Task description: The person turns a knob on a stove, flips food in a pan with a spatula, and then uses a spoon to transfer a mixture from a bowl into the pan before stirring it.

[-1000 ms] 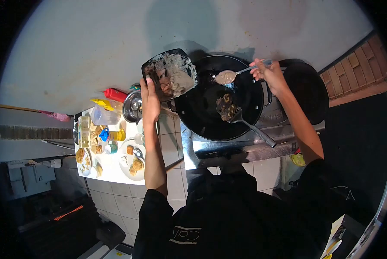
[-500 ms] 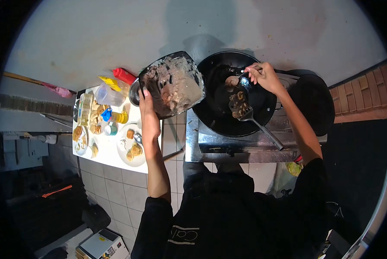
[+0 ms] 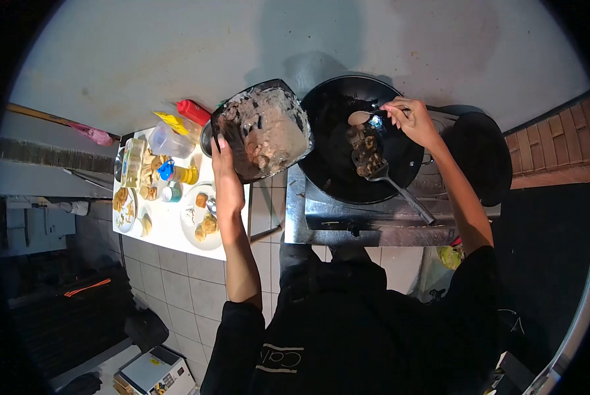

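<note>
My left hand (image 3: 228,174) grips the near-left side of a black bowl (image 3: 296,105), tilted toward me, its inside coated with greyish-pink batter (image 3: 275,135). Over the black wok (image 3: 331,171), my right hand (image 3: 415,125) is closed around the handle of a spoon (image 3: 359,118). The spoon's bowl points left and carries a coat of the same batter. Below it in the wok lie dark brown fried lumps (image 3: 364,145) in a cluster. A slotted spatula (image 3: 380,172) rests under these lumps, its handle leaning over the wok's near rim, with neither hand on it.
The wok sits on a metal stove (image 3: 321,217), with a dark round pan (image 3: 479,158) to its right. On the white table (image 3: 170,240) at left are a plate (image 3: 209,242) of fried pieces, a blue-capped bottle (image 3: 176,172), a plastic tub (image 3: 170,141) and a red bottle (image 3: 194,112).
My right hand has shifted slightly to the right, and the spoon's bowl has moved up and right, away from the lumps. The bowl of batter has stayed almost in place.
</note>
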Demonstrator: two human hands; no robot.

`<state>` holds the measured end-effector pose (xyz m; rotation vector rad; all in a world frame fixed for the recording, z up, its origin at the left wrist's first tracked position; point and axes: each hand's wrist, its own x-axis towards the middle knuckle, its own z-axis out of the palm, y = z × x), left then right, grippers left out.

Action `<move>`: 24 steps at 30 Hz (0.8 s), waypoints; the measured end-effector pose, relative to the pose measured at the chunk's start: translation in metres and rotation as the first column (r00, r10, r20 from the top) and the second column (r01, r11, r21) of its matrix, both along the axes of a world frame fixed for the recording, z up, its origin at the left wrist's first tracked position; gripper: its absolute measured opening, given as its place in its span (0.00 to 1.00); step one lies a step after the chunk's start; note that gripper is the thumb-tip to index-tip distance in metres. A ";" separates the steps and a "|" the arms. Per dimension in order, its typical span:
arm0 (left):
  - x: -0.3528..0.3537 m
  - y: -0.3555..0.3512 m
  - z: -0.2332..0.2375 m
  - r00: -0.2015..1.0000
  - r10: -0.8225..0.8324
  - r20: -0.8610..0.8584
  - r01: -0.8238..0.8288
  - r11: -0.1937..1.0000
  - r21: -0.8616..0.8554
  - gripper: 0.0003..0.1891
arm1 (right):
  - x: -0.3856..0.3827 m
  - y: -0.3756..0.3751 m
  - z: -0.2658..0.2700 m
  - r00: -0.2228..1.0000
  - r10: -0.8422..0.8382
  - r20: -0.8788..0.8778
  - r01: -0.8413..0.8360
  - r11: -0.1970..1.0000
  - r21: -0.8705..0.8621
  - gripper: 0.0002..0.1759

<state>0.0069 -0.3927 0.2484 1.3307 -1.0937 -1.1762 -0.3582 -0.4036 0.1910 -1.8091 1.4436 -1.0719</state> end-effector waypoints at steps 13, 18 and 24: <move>-0.014 -0.003 0.002 0.994 -0.108 0.027 0.111 0.983 -0.147 0.38 | -0.009 0.017 -0.002 0.963 -0.208 0.171 0.209 0.978 0.007 0.13; -0.026 -0.009 -0.004 0.979 -0.162 0.125 0.182 0.968 -0.172 0.36 | -0.016 0.020 0.008 0.850 -0.368 0.376 0.362 0.928 0.090 0.15; -0.043 -0.024 -0.023 0.948 -0.199 0.248 0.249 0.950 -0.190 0.34 | -0.015 0.036 0.043 0.560 -0.412 0.719 0.409 0.892 0.193 0.14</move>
